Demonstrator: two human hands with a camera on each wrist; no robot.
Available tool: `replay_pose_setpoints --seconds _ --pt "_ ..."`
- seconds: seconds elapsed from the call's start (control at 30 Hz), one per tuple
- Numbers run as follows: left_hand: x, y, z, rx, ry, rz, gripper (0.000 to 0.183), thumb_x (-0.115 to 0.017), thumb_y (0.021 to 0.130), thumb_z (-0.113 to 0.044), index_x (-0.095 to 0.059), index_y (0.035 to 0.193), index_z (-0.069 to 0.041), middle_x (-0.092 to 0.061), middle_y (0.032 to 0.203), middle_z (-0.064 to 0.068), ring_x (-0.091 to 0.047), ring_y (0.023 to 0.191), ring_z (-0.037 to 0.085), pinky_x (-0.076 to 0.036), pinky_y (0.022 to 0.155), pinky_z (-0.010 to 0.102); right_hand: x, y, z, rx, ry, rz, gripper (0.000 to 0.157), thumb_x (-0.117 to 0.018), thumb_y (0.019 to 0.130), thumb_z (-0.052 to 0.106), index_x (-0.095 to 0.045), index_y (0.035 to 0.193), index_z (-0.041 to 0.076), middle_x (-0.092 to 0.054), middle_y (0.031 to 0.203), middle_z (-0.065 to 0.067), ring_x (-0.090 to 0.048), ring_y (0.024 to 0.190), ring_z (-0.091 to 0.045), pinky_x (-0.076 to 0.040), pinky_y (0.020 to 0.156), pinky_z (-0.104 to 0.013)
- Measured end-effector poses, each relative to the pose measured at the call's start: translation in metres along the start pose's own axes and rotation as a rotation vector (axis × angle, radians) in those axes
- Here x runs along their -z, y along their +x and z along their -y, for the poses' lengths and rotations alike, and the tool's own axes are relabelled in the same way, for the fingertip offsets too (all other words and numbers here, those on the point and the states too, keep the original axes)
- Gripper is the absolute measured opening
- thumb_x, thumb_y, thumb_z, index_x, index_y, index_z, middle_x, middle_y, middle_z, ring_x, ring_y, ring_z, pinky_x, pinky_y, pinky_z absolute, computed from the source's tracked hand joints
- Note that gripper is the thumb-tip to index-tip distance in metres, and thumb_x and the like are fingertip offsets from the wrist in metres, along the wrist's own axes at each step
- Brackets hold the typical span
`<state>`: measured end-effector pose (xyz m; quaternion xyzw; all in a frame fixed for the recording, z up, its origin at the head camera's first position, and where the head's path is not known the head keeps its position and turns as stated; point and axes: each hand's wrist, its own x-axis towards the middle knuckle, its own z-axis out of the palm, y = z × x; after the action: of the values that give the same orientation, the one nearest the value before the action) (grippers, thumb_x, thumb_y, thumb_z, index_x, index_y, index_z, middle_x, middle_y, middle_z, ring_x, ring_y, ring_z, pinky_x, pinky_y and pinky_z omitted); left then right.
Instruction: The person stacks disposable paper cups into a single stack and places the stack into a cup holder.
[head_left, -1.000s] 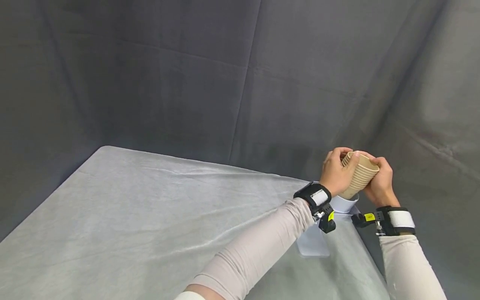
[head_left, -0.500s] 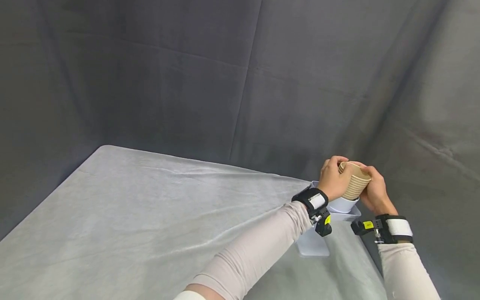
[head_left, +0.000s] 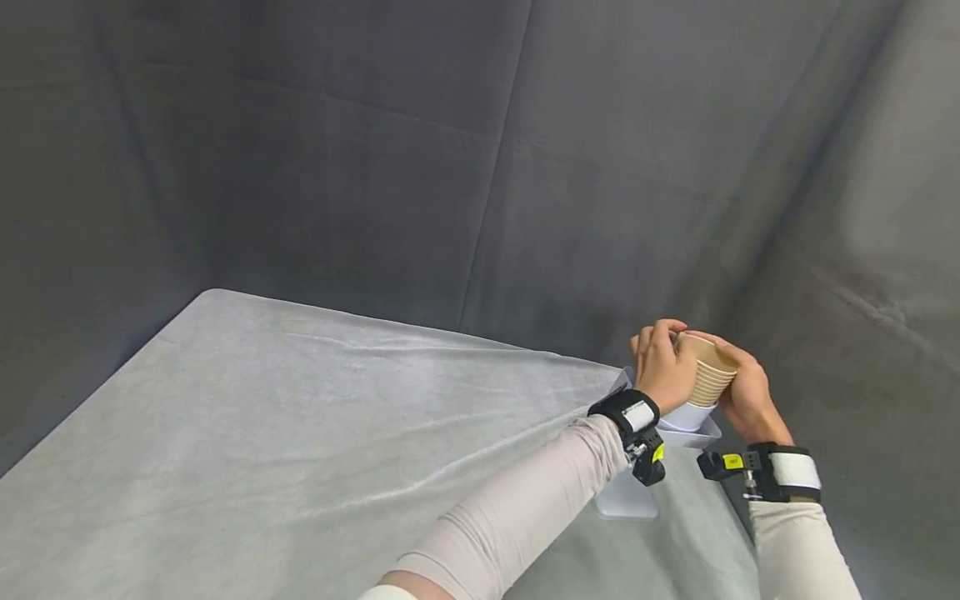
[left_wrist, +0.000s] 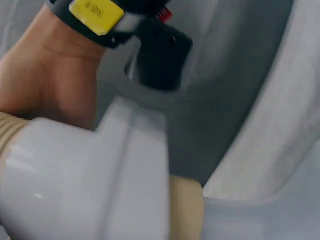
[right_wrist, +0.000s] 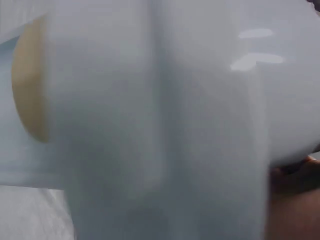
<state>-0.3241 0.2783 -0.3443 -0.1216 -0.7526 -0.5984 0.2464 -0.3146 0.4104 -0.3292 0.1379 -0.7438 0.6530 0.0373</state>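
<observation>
At the right of the head view, a nested stack of tan paper cups (head_left: 711, 385) sits in a white ring-shaped cup holder (head_left: 684, 417), mouth up and leaning slightly. My left hand (head_left: 663, 372) grips the stack's left side near the rim, thumb toward me. From the right, my right hand (head_left: 750, 398) curves round the same stack, its far fingers hidden behind the cups. In the left wrist view, a tan cup end (left_wrist: 187, 209) shows below the white holder (left_wrist: 60, 175). The right wrist view is mostly filled by the holder (right_wrist: 210, 110), with the cup end (right_wrist: 29, 82) beyond it.
A pale flat plate (head_left: 627, 497) lies below the holder on the grey cloth-covered table (head_left: 315, 450). A white tray lip (head_left: 701, 435) juts out under the ring. Dark grey curtains (head_left: 375, 167) stand behind the table and at its sides.
Both hands have lowered the cup stack, moving slightly left, so it sits deeper in the white ring. Less of the stack shows above the holder now.
</observation>
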Motion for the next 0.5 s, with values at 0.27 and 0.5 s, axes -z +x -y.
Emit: replay_pose_setpoints --seconds 0.27,0.5 --pt "0.001 -0.003 0.008 0.035 0.076 0.085 0.036 -0.030 0.092 -0.039 -0.051 0.116 -0.024 -0.051 0.106 -0.004 -0.038 0.107 0.014 -0.031 0.093 0.027 0.000 -0.004 -0.010 0.013 -0.118 -0.033 0.048 -0.027 0.099 0.031 -0.038 0.138 0.006 -0.048 0.116 0.007 -0.046 0.101 -0.008 -0.042 0.077 -0.019" --pt "0.007 -0.006 0.031 0.060 0.114 0.150 0.041 -0.028 0.091 -0.045 -0.046 0.125 -0.031 -0.050 0.105 -0.004 -0.035 0.102 0.015 -0.027 0.091 0.036 -0.004 -0.001 -0.021 -0.112 -0.289 -0.042 0.059 -0.023 0.098 0.044 -0.012 0.149 0.015 -0.025 0.143 -0.012 -0.025 0.129 -0.027 -0.020 0.106 -0.044"
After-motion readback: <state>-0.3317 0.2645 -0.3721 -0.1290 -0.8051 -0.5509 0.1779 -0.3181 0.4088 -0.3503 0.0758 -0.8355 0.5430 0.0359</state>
